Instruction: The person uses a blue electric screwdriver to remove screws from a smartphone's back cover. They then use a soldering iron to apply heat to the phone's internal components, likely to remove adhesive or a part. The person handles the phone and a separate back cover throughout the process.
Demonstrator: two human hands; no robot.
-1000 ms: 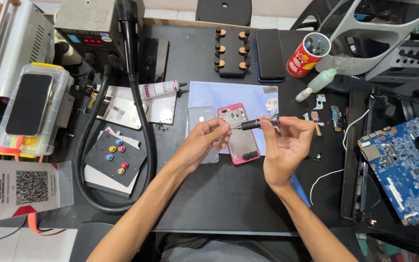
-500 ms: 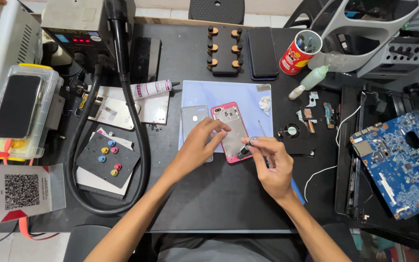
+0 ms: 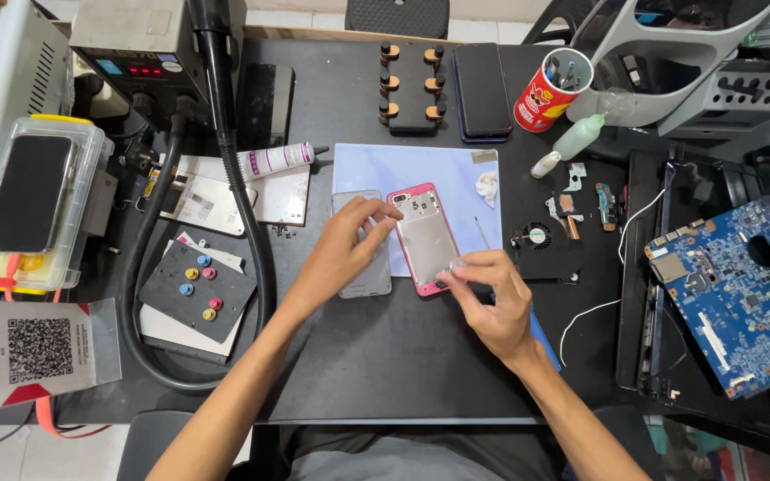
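A pink phone (image 3: pixel 422 233) lies back-open on a light blue mat (image 3: pixel 443 169), with a grey back cover (image 3: pixel 365 278) just to its left. My left hand (image 3: pixel 342 254) reaches over the grey cover, and its thumb and forefinger hold the phone's top left edge. My right hand (image 3: pixel 495 301) is at the phone's lower right corner. Its fingertips pinch a small screwdriver (image 3: pixel 454 265), which stands on end on that corner and is mostly hidden by the fingers.
A hot-air station (image 3: pixel 135 49) with a black hose (image 3: pixel 241 205) stands at the back left. A black pad with coloured dots (image 3: pixel 196 289) lies left. A red can (image 3: pixel 544 89), small fan (image 3: pixel 536 236) and blue circuit board (image 3: pixel 733 289) sit right. A thin probe (image 3: pixel 481 233) lies beside the phone.
My right hand has turned the screwdriver from level above the phone to point-down on its lower right corner. My left hand has shifted to the phone's top left edge.
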